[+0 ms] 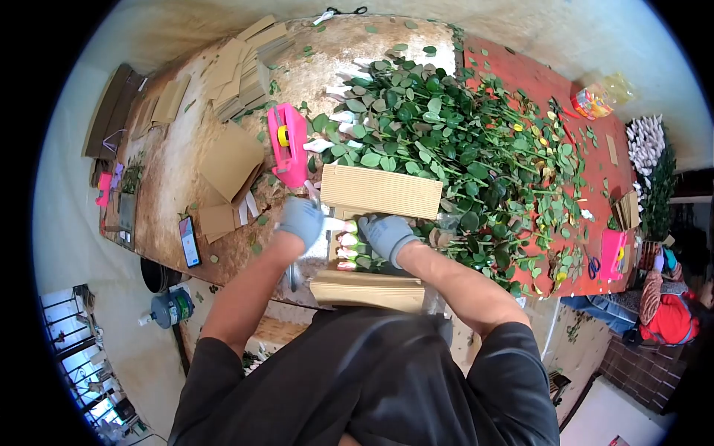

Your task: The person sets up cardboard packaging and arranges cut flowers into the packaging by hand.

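Both my hands wear grey gloves and work over a row of roses on cardboard. My left hand [301, 221] is closed at the left of the row, beside a white-wrapped rose head [338, 224]; what its fingers hold is hidden. My right hand [387, 236] is curled on the stem side of that same rose, its fingers closed around it. Below, several pink-white rosebuds [347, 253] lie side by side. Corrugated cardboard flaps stand beyond the row [381, 191] and on the near side [368, 291]. A pink tape dispenser [288, 145] stands past my left hand.
A large pile of leafy rose stems [461, 149] covers the table's right half. Cardboard sheets [232, 162] and a phone [190, 241] lie at left. Blue scissors [592, 266] and a second pink dispenser [613, 254] are at right, near a person in red [669, 316].
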### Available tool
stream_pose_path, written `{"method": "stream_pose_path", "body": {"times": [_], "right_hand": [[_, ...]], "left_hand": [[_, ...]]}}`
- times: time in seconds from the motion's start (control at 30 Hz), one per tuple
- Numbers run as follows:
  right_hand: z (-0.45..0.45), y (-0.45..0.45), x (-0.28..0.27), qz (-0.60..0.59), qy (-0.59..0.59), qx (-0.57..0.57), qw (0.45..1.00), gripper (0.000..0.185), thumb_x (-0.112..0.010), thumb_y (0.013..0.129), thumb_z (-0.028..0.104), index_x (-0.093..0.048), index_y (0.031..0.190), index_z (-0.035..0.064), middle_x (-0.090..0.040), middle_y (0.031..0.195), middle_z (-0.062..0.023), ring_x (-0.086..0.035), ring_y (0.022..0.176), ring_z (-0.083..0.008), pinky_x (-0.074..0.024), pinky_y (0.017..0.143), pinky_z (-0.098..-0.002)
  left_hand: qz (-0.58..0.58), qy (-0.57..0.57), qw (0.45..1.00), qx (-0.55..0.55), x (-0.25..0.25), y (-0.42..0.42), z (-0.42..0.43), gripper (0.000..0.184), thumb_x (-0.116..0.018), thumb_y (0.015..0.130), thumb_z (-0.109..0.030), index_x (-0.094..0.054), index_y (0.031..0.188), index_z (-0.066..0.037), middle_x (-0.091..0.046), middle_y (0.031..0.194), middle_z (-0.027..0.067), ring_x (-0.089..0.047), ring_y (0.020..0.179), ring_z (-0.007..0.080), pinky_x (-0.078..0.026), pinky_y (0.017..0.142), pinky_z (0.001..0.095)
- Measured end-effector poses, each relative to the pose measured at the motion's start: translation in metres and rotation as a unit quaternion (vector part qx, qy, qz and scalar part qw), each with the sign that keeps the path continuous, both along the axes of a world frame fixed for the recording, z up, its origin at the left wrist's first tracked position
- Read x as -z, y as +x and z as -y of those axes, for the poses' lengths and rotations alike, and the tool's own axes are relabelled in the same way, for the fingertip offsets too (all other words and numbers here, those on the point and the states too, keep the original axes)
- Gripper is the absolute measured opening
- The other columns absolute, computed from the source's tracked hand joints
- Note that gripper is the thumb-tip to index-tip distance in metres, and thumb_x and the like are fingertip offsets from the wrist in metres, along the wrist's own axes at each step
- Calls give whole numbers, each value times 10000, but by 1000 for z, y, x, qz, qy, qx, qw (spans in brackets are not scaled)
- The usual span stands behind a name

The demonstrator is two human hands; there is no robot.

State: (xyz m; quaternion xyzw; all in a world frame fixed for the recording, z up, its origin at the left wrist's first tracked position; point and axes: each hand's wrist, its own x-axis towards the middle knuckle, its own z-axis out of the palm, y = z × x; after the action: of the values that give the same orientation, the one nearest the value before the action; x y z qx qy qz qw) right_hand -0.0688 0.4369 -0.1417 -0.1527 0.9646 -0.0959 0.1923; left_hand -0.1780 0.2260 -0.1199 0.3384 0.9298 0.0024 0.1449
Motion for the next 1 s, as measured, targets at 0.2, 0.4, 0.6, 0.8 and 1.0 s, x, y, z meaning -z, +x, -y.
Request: {"method": "stream_pose_path", "body": {"times": [0.2, 0.4, 0.6, 0.8, 1.0], "right_hand": [[2, 4, -14, 12, 26, -14, 999, 323, -512, 971, 160, -573, 1271, 55, -674, 1211, -198, -718, 993, -346, -584, 752, -498], [9, 2, -29, 42, 56, -4, 998, 366, -514, 984, 189, -574, 1324, 66, -659, 1286, -198, -705, 1066, -358, -570, 811, -532], [8, 2, -22, 92, 61, -13, 994, 435, -519, 983, 207, -511, 1406, 104, -615, 1339, -171, -668, 1115, -419, -526, 668, -732], [7, 4, -30, 116, 67, -7, 991, 461, -524, 980, 198, -503, 1436, 132, -611, 1357, -163, -669, 1130, -394, -517, 668, -728], [-4, 6, -18, 104, -20, 32, 994, 472, -584, 935, 220, -544, 1390, 100, -588, 1373, -209, -670, 1109, -399, -550, 855, -548]], "left_hand": [[-28, -202, 972, 115, -50, -19, 26, 197, -627, 881, -238, -750, 890, -85, -733, 896, 135, -709, 781, 316, -539, 684, 475], [270, 46, 934, 231, -49, 46, -13, 450, -531, 980, -329, -578, 1380, -130, -541, 1452, 147, -584, 1242, 345, -425, 1070, 483], [282, -21, 937, 203, -55, 52, -13, 465, -484, 1006, -327, -547, 1424, -135, -453, 1560, 110, -560, 1294, 345, -423, 1075, 492], [200, -67, 944, 255, -55, 54, -16, 477, -516, 1003, -313, -533, 1438, -117, -441, 1569, 120, -588, 1244, 358, -456, 1037, 482], [109, 19, 947, 300, -26, 55, -4, 478, -530, 1009, -318, -537, 1390, -30, -422, 1559, 184, -578, 1251, 355, -462, 1006, 468]]}}
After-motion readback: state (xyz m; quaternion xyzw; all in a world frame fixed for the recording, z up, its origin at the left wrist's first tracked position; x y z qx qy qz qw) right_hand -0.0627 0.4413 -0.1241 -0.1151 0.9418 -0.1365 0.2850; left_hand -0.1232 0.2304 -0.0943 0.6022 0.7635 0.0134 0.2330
